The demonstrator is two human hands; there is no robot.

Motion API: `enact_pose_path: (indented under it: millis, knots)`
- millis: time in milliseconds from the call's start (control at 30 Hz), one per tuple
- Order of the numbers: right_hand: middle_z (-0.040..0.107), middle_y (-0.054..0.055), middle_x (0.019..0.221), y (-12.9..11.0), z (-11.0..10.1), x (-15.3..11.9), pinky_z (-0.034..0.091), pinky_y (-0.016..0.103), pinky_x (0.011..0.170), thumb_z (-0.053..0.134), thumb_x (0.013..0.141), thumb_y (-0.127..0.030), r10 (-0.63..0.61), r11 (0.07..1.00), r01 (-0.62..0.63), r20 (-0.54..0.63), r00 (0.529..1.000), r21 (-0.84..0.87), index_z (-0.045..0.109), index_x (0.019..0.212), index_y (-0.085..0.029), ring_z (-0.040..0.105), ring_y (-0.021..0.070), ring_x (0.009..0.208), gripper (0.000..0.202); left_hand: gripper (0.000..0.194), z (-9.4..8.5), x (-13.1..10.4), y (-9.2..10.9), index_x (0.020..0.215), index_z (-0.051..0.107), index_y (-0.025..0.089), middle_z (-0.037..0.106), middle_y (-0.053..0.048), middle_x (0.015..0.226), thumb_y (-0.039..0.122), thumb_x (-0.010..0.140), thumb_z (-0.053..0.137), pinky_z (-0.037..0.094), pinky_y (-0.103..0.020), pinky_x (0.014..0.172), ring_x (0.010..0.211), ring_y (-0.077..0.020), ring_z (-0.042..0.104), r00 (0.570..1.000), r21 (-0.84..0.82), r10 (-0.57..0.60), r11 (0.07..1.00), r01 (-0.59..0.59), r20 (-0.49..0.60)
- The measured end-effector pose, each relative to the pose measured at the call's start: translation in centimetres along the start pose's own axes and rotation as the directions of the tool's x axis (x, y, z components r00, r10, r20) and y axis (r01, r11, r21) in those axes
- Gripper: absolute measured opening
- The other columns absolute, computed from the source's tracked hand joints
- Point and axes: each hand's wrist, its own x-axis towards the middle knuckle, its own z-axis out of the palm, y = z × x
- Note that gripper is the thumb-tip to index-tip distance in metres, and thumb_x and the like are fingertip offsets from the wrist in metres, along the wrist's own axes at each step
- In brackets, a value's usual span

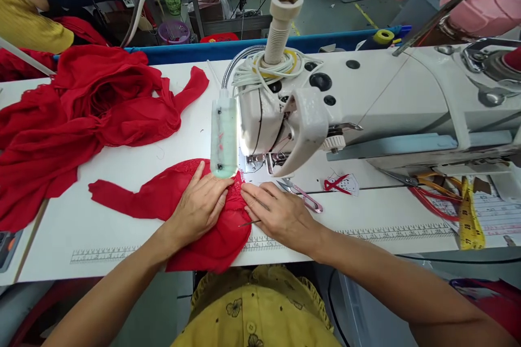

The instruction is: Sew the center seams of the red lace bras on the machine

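Note:
A red fabric piece with lace (228,233) lies on the sewing table, its upper edge by the needle area of the white sewing machine (280,119). My left hand (201,200) rests flat on the cloth, fingers stretched out and thumb apart, fingertips partly under the clear lamp head (223,138). My right hand (280,214) has its fingers bent, the tips at the cloth's right edge. A thin pointed metal tool (249,223) sticks out leftward from under this hand; its other end is hidden. Pink-handled thread snips (303,195) lie just beyond my right hand.
A heap of red garments (93,103) covers the table's left. Right of the machine bed lie a white scrap with red ribbon (341,184), orange-handled scissors (431,181) and a yellow tape measure (471,217). A printed ruler (391,233) runs along the front edge. Another person's yellow sleeve (32,16) shows at upper left.

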Motion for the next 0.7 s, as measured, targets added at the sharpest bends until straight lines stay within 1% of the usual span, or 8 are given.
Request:
enact_pose_path:
  millis: [67, 167, 267, 400, 500, 600, 700]
  knots:
    - [0.064, 0.010, 0.133, 0.07, 0.09, 0.00, 0.048, 0.033, 0.072, 0.053, 0.095, -0.016, -0.004, 1.000, 0.004, -0.009, 1.000, 0.005, 0.065, 0.121, -0.012, 0.054, 0.0223, 0.099, 0.029, 0.029, 0.02, -0.08, -0.19, 0.123, 0.056, 0.014, 0.067, -0.015, 0.128, 0.010, 0.098, 0.041, 0.039, -0.057, 0.116, 0.130, -0.0261, 0.057, 1.000, -0.023, 0.001, 1.000, -0.001, 0.003]
    - [0.065, 0.011, 0.129, 0.11, 0.22, 0.02, 0.050, 0.035, 0.076, 0.055, 0.094, -0.018, 0.031, 0.998, -0.031, -0.001, 1.000, 0.049, 0.064, 0.124, -0.013, 0.055, 0.0227, 0.099, 0.032, 0.026, -0.01, -0.06, -0.39, 0.114, 0.059, 0.016, 0.067, -0.012, 0.127, 0.009, 0.097, 0.041, 0.041, -0.055, 0.115, 0.129, -0.0251, 0.058, 1.000, -0.045, -0.020, 0.999, 0.021, 0.016]
    - [0.065, 0.012, 0.127, 0.13, 0.31, 0.00, 0.050, 0.035, 0.079, 0.059, 0.092, -0.021, 0.050, 0.995, -0.050, 0.006, 0.999, 0.082, 0.063, 0.126, -0.012, 0.054, 0.0239, 0.100, 0.035, 0.025, -0.11, 0.07, -0.33, 0.110, 0.060, 0.016, 0.069, -0.012, 0.123, 0.008, 0.096, 0.042, 0.041, -0.056, 0.115, 0.127, -0.0250, 0.060, 1.000, -0.046, -0.023, 0.999, 0.024, 0.013]
    - [0.065, 0.013, 0.115, 0.17, 0.21, 0.07, 0.049, 0.036, 0.076, 0.061, 0.093, -0.024, 0.077, 0.993, -0.078, 0.018, 0.997, 0.090, 0.061, 0.128, -0.011, 0.054, 0.0247, 0.099, 0.037, 0.027, -0.19, 0.19, -0.19, 0.109, 0.063, 0.017, 0.070, -0.011, 0.120, 0.008, 0.095, 0.042, 0.039, -0.059, 0.116, 0.123, -0.0250, 0.062, 0.999, -0.039, -0.028, 0.999, 0.029, 0.027]
    - [0.065, 0.012, 0.106, 0.20, 0.05, 0.21, 0.047, 0.035, 0.075, 0.058, 0.095, -0.026, 0.087, 0.992, -0.089, 0.019, 0.996, 0.093, 0.061, 0.126, -0.011, 0.054, 0.0235, 0.093, 0.035, 0.033, -0.06, 0.13, -0.28, 0.120, 0.062, 0.018, 0.070, -0.012, 0.120, 0.008, 0.096, 0.042, 0.040, -0.059, 0.114, 0.119, -0.0253, 0.063, 0.999, -0.021, -0.024, 0.999, 0.025, 0.043]
    - [0.064, 0.011, 0.103, 0.22, -0.05, 0.24, 0.046, 0.035, 0.073, 0.059, 0.094, -0.027, 0.090, 0.992, -0.093, 0.034, 0.995, 0.090, 0.062, 0.126, -0.011, 0.053, 0.0235, 0.092, 0.035, 0.042, 0.22, -0.03, -0.47, 0.134, 0.056, 0.020, 0.069, -0.012, 0.120, 0.009, 0.096, 0.043, 0.043, -0.061, 0.110, 0.109, -0.0247, 0.066, 0.998, 0.018, -0.004, 1.000, 0.003, 0.060]
    - [0.063, 0.010, 0.103, 0.24, -0.07, 0.15, 0.045, 0.034, 0.073, 0.059, 0.094, -0.027, 0.092, 0.991, -0.095, 0.039, 0.995, 0.091, 0.062, 0.127, -0.011, 0.053, 0.0231, 0.092, 0.036, 0.043, 0.48, -0.17, -0.61, 0.135, 0.057, 0.022, 0.068, -0.012, 0.120, 0.008, 0.096, 0.045, 0.044, -0.061, 0.108, 0.106, -0.0251, 0.066, 0.998, 0.055, 0.024, 0.998, -0.028, 0.060]
